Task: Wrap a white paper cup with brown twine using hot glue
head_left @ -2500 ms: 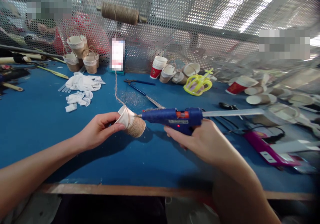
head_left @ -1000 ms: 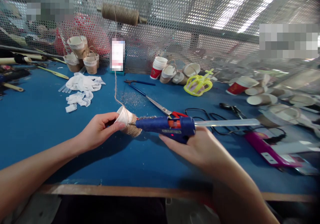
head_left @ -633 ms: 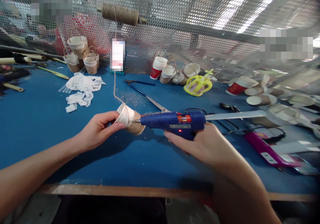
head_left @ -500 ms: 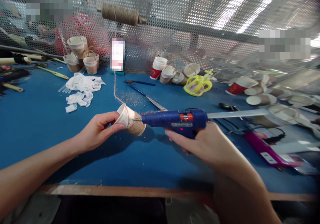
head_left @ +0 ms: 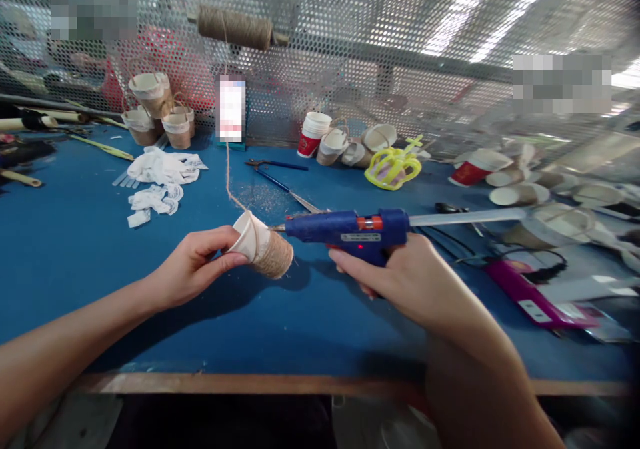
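Observation:
My left hand [head_left: 193, 269] is closed on a small white paper cup [head_left: 261, 247] lying on its side above the blue table [head_left: 75, 242]; its lower part is wound with brown twine. A twine strand [head_left: 227, 169] runs up from the cup to a spool [head_left: 235, 27] on the mesh screen. My right hand [head_left: 400, 279] grips a blue hot-glue gun [head_left: 350, 230] with a clear glue stick out its back. The gun's metal nozzle sits just at the cup's upper side, beside the twine.
Scissors [head_left: 287, 185] lie behind the cup. Twine-wrapped cups [head_left: 155, 112] stand at the back left beside white paper scraps [head_left: 160, 175]. Red and white cups [head_left: 340, 142], a yellow crown [head_left: 393, 165], black cables and a pink device [head_left: 535, 295] crowd the right. A wooden edge runs along the front.
The glue gun slid left along the cup, then drew back right and slightly up. My left hand kept its hold on the cup.

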Motion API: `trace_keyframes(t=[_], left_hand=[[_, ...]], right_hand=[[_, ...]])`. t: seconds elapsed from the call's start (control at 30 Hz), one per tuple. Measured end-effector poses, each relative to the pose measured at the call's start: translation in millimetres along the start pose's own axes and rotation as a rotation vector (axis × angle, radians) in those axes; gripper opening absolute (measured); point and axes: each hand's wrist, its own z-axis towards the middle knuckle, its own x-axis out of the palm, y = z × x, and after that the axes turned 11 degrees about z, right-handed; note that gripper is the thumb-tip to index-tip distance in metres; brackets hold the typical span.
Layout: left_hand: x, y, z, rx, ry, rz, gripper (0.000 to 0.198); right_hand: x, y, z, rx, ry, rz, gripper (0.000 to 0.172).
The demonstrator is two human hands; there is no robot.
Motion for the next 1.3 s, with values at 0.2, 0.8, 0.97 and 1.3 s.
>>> trace_keyframes(t=[0.2,0.8,0.97,1.3], left_hand=[[0.4,1,-1,0.029,-0.007,0.011,0.012],[0.6,-2,2,-0.137,-0.022,0.047,0.020],[0.5,-3,2,-0.199,-0.032,-0.006,0.019],[2.9,-2,2,-0.258,-0.038,-0.058,0.021]], right_hand=[[0,0,2,-0.019,0.018,-0.009,0.033],[2,-2,-2,-0.141,0.012,-0.102,0.030],[5,-5,-3,-0.142,0.031,-0.121,0.026],[13,-3,-5,-0.295,0.072,-0.077,0.015]])
